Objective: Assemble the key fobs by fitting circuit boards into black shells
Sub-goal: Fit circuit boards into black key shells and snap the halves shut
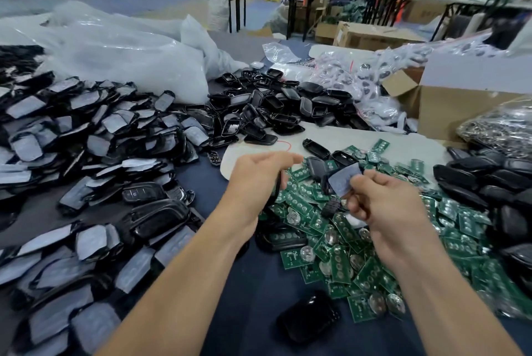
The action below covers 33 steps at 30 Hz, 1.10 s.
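You have two hands at work. Your left hand (259, 180) holds one black shell (277, 187), and your right hand (383, 203) pinches one film-faced cover (344, 180). One glossy shell (309, 319) lies alone near the worktop's front edge. The green circuit boards (345, 240) heaped toward the right are too many to count, dozens at least. The same goes for the film-faced fobs (72, 131) piled along the left edge, the empty shells (276, 108) heaped at the back, and the dark shells (483, 182) stacked at the right edge. At the right edge you also have one bag of metal parts (501, 125) and one cardboard box (460, 102) behind it.
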Available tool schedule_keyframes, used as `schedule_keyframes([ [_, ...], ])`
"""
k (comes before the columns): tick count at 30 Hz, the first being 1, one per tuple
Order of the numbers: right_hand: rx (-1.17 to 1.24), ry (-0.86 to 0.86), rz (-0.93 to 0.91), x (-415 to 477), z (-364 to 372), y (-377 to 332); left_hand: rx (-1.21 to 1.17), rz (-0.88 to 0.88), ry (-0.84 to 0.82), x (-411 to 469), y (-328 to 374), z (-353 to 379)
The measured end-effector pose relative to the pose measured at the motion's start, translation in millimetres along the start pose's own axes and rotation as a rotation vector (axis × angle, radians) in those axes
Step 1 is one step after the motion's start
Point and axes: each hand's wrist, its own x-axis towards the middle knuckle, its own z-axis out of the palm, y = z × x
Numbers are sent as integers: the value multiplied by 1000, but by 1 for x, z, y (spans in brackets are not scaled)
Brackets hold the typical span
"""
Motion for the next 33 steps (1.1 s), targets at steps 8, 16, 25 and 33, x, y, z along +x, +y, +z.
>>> schedule_keyframes([
  [8, -137, -74, -58, 2, 22, 12, 317, 162, 154, 0, -11, 5],
  [16, -386, -1, -135, 40, 82, -35, 265, -14, 420, 11, -13, -11],
  [25, -380, -490, 19, 41, 174, -63, 686, -21, 343, 9, -13, -5],
  [33, -329, -724, -6, 31, 225, -39, 586, 3, 428, 13, -37, -11],
])
